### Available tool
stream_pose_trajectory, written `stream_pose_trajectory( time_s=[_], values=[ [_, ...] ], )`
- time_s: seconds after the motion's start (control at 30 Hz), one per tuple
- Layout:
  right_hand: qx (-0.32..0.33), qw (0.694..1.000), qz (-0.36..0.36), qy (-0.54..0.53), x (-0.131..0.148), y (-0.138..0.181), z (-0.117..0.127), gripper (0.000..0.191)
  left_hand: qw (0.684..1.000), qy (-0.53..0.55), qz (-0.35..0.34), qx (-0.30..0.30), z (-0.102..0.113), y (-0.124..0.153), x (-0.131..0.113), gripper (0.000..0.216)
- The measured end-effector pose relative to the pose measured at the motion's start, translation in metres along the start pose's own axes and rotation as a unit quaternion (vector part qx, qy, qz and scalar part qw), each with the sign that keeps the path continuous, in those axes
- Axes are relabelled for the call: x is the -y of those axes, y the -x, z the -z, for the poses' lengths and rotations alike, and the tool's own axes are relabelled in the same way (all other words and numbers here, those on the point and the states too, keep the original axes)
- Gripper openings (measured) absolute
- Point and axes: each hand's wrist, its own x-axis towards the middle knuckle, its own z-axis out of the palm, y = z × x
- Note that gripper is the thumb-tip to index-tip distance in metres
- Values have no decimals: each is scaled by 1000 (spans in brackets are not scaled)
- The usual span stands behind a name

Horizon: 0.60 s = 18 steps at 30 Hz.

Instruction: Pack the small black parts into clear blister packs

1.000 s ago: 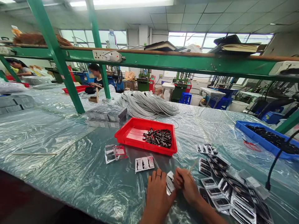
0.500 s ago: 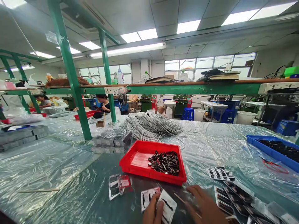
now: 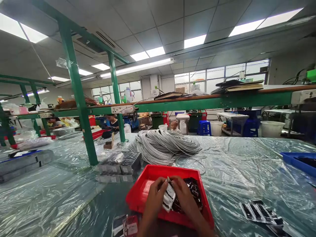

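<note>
Over the red tray [image 3: 138, 191], my left hand [image 3: 156, 195] grips a small flat white piece [image 3: 170, 194] with dark wavy slots in it; its exact kind I cannot make out. Closed around its upper right edge are the fingers of my right hand [image 3: 184, 194]. Beneath and beside that hand lies a heap of small black shiny parts [image 3: 195, 191], partly hidden by it. In front of the tray, close to my left forearm, a packet with a red and white label [image 3: 131, 226] lies beside a clear-and-black pack [image 3: 118, 226].
Several flat packs of black parts [image 3: 258, 210] lie at the right. A big coil of grey cable [image 3: 165, 144] and stacked grey boxes [image 3: 119, 168] stand behind the tray. A green post [image 3: 86, 135] rises at the left; a blue tray [image 3: 297, 166] sits far right.
My hands have moved up and forward from the tabletop to over the red tray, carrying the white piece. My right hand, apart from it before, now grips it too. The view has shifted.
</note>
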Motion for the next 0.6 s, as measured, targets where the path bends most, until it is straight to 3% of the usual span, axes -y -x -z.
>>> stream_pose_trajectory(
  time_s=[0.07,0.13,0.3,0.37,0.43,0.6],
  values=[
    [-51,994,73,60,5,-6,4,40,999,-52,-12,-9,-8,-19,-2,36],
    [-38,990,94,99,8,-11,11,33,996,-87,-15,1,-13,-32,-1,32],
    [-1,998,-2,65,0,-21,33,35,985,-74,14,153,-12,-45,4,29],
    [11,999,-20,49,-6,-24,39,39,981,-79,21,173,-10,-48,8,29],
    [7,999,-21,46,-12,-27,45,41,983,-105,22,151,-9,-52,15,30],
    [-81,995,-53,3,-29,-34,56,44,988,-146,36,41,-5,-63,32,32]
  ],
)
